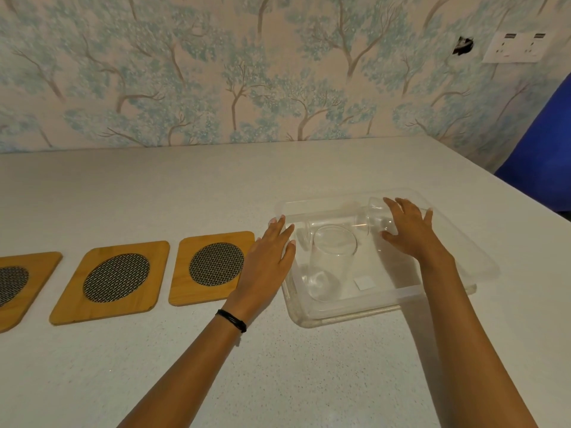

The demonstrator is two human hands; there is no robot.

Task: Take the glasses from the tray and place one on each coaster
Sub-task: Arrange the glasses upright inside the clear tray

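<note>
A clear plastic tray [352,307] sits on the white table at the right. One clear glass [330,261] stands upright in its near left part. Behind it another glass [333,225] lies on its side. A third glass [375,217] at the back lies partly under my right hand [408,230], whose spread fingers rest over it without closing. My left hand [267,257] lies flat and open beside the tray's left wall. Three wooden coasters with dark mesh centres lie in a row to the left: the nearest coaster [213,267], the middle coaster [114,281], the far left coaster [21,282], all bare.
The wallpapered wall runs along the table's far edge, with a white socket plate [516,47] at upper right. Something blue [543,149] stands past the table's right corner. A small white label [364,284] lies on the tray floor.
</note>
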